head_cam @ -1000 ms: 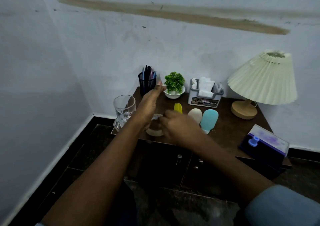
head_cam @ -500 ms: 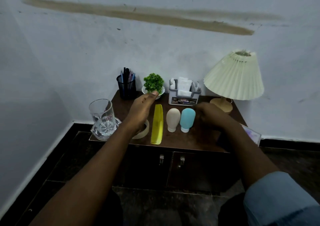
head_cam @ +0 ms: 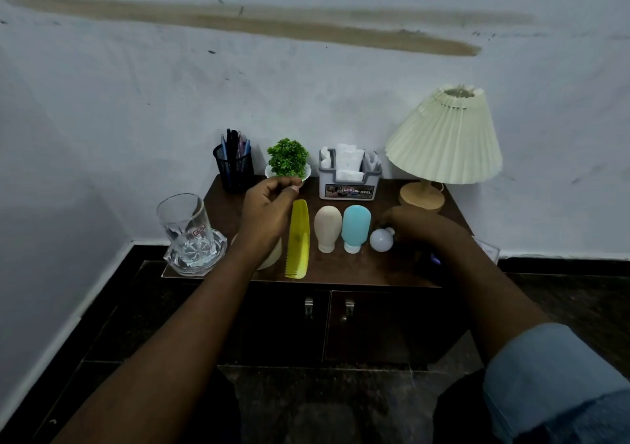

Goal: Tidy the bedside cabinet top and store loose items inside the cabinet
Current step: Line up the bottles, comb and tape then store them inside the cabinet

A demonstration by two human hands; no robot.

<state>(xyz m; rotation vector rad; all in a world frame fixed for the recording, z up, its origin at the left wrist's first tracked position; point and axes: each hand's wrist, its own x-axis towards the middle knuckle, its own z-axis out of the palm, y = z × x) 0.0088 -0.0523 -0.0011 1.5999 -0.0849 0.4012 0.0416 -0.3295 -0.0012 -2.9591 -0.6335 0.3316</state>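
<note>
The left hand point(head_cam: 269, 211) hovers over the dark wooden cabinet top point(head_cam: 344, 269), its fingers loosely curled and narrow, with nothing seen in it. Just right of it lies a long yellow plastic comb point(head_cam: 298, 239) whose near end reaches the front edge. Under its wrist sits a cream tape roll point(head_cam: 271, 256), mostly hidden. Left of it, a clear drinking glass point(head_cam: 185, 225) stands in a clear glass ashtray point(head_cam: 196, 256) that overhangs the front left corner.

The right hand point(head_cam: 419, 228) meets the metal cap of a white light bulb point(head_cam: 381, 240) with curled fingers. I cannot tell whether they pinch or merely touch it. Left of the bulb stand a blue squeeze bottle point(head_cam: 355, 227) and a beige squeeze bottle point(head_cam: 327, 227), caps down. Bare wood lies between these and the front edge.

Beyond the hands, along the wall, are a black mesh pen cup point(head_cam: 234, 170), a small green plant in a white pot point(head_cam: 288, 160), a grey plastic organiser point(head_cam: 349, 179) labelled "OPEL", and a pleated cream lamp point(head_cam: 443, 140). The glass's red label is unreadable. Below, the cabinet doors point(head_cam: 283, 324) are closed.
</note>
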